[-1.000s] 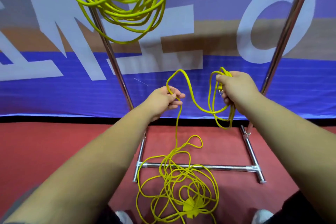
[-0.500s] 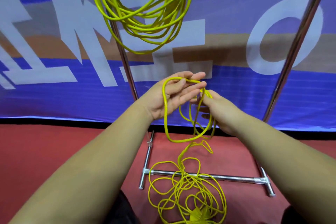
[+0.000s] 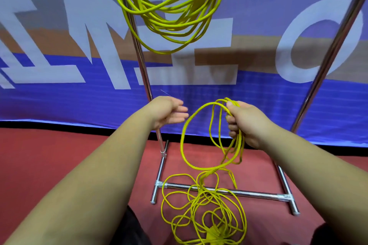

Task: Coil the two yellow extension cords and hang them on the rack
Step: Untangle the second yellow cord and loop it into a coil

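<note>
One yellow extension cord (image 3: 169,16) hangs coiled at the top of the chrome rack (image 3: 223,192). The second yellow cord (image 3: 185,139) is partly looped: my right hand (image 3: 247,123) grips a few hanging loops at their top. The remainder of that cord lies tangled on the red floor (image 3: 201,213) across the rack's base bar. My left hand (image 3: 169,111) hovers to the left of the loops, fingers apart, holding nothing.
The rack's left upright (image 3: 143,77) rises just behind my left hand and its right upright (image 3: 326,61) slants up at the right. A blue banner (image 3: 59,101) with white letters stands behind the rack. The floor is red carpet (image 3: 39,155).
My left hand has let go of the cord and pulled away to the left. My right hand now holds one more loop in its bundle. The hands were together half a second ago.
</note>
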### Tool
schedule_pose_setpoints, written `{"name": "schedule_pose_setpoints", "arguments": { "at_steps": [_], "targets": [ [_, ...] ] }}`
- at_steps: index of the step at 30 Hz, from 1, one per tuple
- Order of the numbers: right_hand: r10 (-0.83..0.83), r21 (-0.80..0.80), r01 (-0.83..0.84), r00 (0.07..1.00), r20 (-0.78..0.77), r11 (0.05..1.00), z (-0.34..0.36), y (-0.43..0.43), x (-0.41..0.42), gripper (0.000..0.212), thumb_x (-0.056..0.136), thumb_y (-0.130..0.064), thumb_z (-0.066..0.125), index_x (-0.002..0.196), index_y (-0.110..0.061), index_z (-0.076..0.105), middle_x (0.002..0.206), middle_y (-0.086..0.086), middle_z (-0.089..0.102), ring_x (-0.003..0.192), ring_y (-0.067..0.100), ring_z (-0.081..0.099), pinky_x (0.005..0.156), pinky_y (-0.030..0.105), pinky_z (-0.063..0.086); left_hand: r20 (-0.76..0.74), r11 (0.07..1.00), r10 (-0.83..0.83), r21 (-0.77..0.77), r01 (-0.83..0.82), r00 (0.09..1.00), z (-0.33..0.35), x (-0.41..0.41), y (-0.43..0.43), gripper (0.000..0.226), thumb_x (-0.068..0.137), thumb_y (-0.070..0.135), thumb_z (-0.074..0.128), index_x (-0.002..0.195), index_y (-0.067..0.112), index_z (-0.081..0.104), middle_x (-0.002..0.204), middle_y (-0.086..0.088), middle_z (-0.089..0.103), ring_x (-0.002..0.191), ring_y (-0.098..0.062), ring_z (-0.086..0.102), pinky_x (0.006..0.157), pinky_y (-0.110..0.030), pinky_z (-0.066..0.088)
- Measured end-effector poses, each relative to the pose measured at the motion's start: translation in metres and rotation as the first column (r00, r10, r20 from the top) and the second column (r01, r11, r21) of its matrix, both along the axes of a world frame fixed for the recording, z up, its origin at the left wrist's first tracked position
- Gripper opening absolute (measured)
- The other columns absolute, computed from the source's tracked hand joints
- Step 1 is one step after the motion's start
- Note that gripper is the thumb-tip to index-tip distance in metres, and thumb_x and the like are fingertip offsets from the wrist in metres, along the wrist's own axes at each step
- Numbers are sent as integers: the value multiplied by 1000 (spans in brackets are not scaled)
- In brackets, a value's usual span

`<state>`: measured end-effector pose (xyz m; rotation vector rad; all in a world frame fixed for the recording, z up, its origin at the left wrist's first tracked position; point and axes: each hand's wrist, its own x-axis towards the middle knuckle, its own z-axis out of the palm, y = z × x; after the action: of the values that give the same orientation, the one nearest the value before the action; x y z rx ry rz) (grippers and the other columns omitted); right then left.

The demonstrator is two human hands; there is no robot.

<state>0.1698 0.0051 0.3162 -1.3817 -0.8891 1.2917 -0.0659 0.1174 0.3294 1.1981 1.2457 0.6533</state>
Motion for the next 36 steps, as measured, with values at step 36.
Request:
{"name": "schedule_pose_setpoints", "arguments": {
  "at_steps": [36],
  "targets": [
    [115,84,-122,990,79,989,32,-5,-6,54,102,-66,54,85,-16,60,63,-3,34,49,13,25,42,24,21,-421,683,59,679,271,905,34,14,3,12,98,31,67,91,29,77,73,7,68,59,4,54,62,-22,42]
  ]
}}
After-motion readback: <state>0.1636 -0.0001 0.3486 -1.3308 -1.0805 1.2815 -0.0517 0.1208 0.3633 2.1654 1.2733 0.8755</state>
